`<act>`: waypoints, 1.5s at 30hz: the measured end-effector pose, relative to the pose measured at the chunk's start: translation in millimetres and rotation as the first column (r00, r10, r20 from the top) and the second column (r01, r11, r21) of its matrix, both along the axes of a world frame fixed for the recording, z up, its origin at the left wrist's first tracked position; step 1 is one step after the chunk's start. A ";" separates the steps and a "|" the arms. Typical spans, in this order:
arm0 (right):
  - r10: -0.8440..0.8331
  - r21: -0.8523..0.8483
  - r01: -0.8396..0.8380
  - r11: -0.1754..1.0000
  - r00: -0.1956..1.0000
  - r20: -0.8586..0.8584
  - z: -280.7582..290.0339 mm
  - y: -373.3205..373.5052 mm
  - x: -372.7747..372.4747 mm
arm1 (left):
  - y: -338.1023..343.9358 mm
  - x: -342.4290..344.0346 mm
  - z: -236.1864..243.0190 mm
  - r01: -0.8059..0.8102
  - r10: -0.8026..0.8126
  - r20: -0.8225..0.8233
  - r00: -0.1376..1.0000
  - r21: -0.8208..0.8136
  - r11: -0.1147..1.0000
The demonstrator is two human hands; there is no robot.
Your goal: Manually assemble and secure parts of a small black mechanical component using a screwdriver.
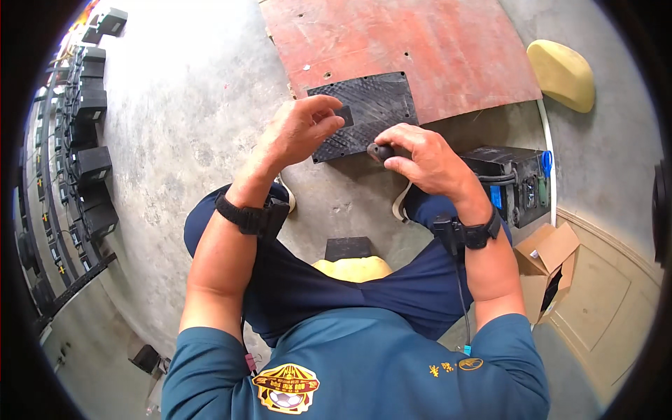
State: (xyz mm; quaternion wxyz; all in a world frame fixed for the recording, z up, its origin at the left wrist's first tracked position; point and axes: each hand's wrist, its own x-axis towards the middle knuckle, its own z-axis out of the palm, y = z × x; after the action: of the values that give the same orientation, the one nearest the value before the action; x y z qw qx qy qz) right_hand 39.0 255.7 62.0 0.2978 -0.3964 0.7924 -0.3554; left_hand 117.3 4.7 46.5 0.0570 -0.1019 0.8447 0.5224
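Observation:
My left hand [295, 131] pinches a small flat black square piece [346, 115] between thumb and fingertips. Below that piece lies a larger black textured panel [388, 94] with small holes along its edges. Just beyond the panel's near right corner, my right hand [428, 159] is closed around a short dark knob-ended object [379, 151], perhaps a tool handle; its far part is hidden by the fingers and the angle. The two held things are apart from each other.
The panel overlaps a worn red board [413, 49]. At right stand a black case [500, 164] with tools on its side and an open cardboard box [549, 262]. A yellow curved seat [562, 75] lies beyond. Black boxes [92, 164] line the left.

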 end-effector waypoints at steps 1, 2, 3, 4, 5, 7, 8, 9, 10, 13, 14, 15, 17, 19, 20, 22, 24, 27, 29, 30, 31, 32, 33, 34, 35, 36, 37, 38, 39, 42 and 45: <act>0.010 -0.010 -0.010 1.000 1.000 0.002 1.1 -1.9 1.4 | -2.0 -0.4 0.6 0.019 -0.018 0.028 0.999 -0.042 0.999; 0.005 -0.012 -0.005 1.000 1.000 -0.022 1.7 -3.7 2.8 | -3.8 -0.7 0.9 0.044 -0.042 0.028 0.999 -0.075 0.996; -0.001 -0.014 0.001 1.000 0.999 -0.047 1.4 -5.2 3.3 | -5.3 -1.5 0.7 0.039 -0.034 0.059 0.998 -0.082 0.996; -0.001 -0.012 0.001 1.000 0.999 -0.044 0.0 -6.6 3.3 | -6.6 -2.2 -0.3 0.046 -0.040 0.054 0.998 -0.102 0.994; 0.011 -0.035 -0.014 0.999 0.996 -0.094 -2.0 -7.7 3.0 | -7.5 -2.4 -1.7 0.055 -0.050 0.041 0.998 -0.118 0.991; 0.026 -0.059 -0.035 0.998 0.989 -0.146 -7.3 -9.6 2.8 | -8.3 -2.1 -6.2 0.048 -0.048 0.002 0.999 -0.126 0.991; 0.034 -0.131 -0.054 0.990 0.988 -0.151 -9.8 -10.8 3.1 | -10.1 -1.6 -8.2 0.044 -0.048 -0.027 0.998 -0.140 0.989; 0.044 -0.210 -0.077 0.975 0.987 -0.156 -11.9 -12.5 2.4 | -10.9 -1.1 -10.0 0.034 -0.041 -0.048 0.998 -0.132 0.991; 0.057 -0.234 -0.094 0.968 0.985 -0.160 -12.3 -13.1 1.4 | -11.4 -0.6 -11.5 0.026 -0.033 -0.048 0.998 -0.130 0.991; 0.110 -0.118 -0.135 0.984 0.975 -0.193 -6.7 -15.7 3.0 | -14.9 3.2 -12.4 0.053 -0.072 -0.089 0.993 -0.192 0.980; 0.088 -0.110 -0.113 0.988 0.974 -0.209 -3.3 -16.4 4.3 | -14.4 4.4 -12.5 0.041 -0.069 -0.118 0.991 -0.228 0.973; 0.069 -0.091 -0.089 0.992 0.976 -0.205 0.5 -17.2 5.9 | -14.2 4.9 -12.3 0.046 -0.075 -0.125 0.989 -0.221 0.974; 0.035 -0.049 -0.049 0.998 0.967 -0.252 6.6 -20.4 8.4 | -12.8 5.8 -11.9 0.048 -0.093 -0.165 0.982 -0.259 0.965; 0.009 -0.038 -0.022 0.999 0.955 -0.296 9.9 -24.3 11.8 | -10.3 6.1 -11.2 0.072 -0.107 -0.117 0.987 -0.270 0.960; 0.013 -0.029 -0.022 0.999 0.957 -0.290 10.9 -25.1 12.7 | -10.5 5.8 -10.7 0.117 -0.142 -0.081 0.987 -0.258 0.959; 0.048 -0.071 -0.068 0.995 0.967 -0.249 11.9 -25.0 11.4 | -8.5 7.3 -9.5 0.149 -0.189 -0.110 0.976 -0.293 0.944; 0.085 -0.104 -0.111 0.988 0.970 -0.226 11.3 -24.3 9.7 | -6.2 8.0 -8.7 0.166 -0.199 -0.097 0.975 -0.277 0.947; 0.107 -0.065 -0.128 0.990 0.960 -0.260 9.6 -24.1 13.0 | -3.6 8.4 -7.4 0.190 -0.214 -0.060 0.975 -0.276 0.942; 0.098 -0.053 -0.116 0.992 0.959 -0.265 9.8 -23.8 14.3 | -2.0 8.8 -7.1 0.195 -0.215 -0.042 0.976 -0.284 0.939; 0.079 -0.028 -0.090 0.996 0.961 -0.264 10.3 -23.5 14.5 | -1.8 8.8 -7.1 0.199 -0.219 -0.040 0.975 -0.283 0.938; 0.086 -0.035 -0.099 0.994 0.959 -0.271 10.5 -24.0 14.9 | -1.9 8.3 -7.0 0.203 -0.222 -0.038 0.974 -0.283 0.937; 0.075 -0.033 -0.088 0.996 0.957 -0.282 10.9 -24.4 15.2 | -1.7 8.0 -6.9 0.202 -0.223 -0.041 0.974 -0.287 0.936; 0.064 -0.031 -0.077 0.997 0.954 -0.291 11.2 -24.5 15.6 | -1.4 8.0 -6.8 0.203 -0.222 -0.039 0.974 -0.281 0.938; 0.063 -0.033 -0.076 0.997 0.954 -0.294 11.5 -24.7 15.8 | -1.3 7.9 -6.7 0.203 -0.221 -0.037 0.974 -0.275 0.940; 0.061 -0.029 -0.073 0.997 0.949 -0.309 11.7 -24.8 15.7 | -1.6 7.7 -6.5 0.203 -0.222 -0.039 0.974 -0.278 0.939; 0.059 -0.023 -0.070 0.997 0.945 -0.322 11.7 -24.9 16.0 | -1.5 7.7 -6.4 0.209 -0.226 -0.028 0.974 -0.278 0.938; 0.058 -0.024 -0.070 0.997 0.944 -0.324 11.5 -25.3 16.5 | -1.5 7.5 -6.4 0.212 -0.230 -0.029 0.973 -0.282 0.936; 0.048 0.001 -0.050 0.999 0.944 -0.326 11.2 -25.6 17.3 | -1.5 7.4 -6.4 0.216 -0.231 -0.019 0.973 -0.279 0.936; 0.037 0.026 -0.030 0.999 0.944 -0.329 11.0 -25.9 18.0 | -1.6 7.5 -6.6 0.216 -0.231 -0.024 0.973 -0.280 0.935; 0.038 0.102 0.000 0.995 0.928 -0.370 10.8 -26.9 18.8 | -2.0 7.7 -7.1 0.215 -0.232 -0.030 0.972 -0.278 0.936; 0.045 0.129 0.001 0.992 0.933 -0.356 11.4 -26.9 17.9 | -2.1 8.0 -7.2 0.214 -0.232 -0.032 0.972 -0.278 0.936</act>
State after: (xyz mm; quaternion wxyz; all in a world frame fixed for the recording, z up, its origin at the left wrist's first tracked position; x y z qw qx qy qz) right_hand 56.9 228.8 73.3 0.1770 -0.4436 0.8499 -0.2226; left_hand 125.3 2.7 39.3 0.0743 0.0044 0.9159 0.3944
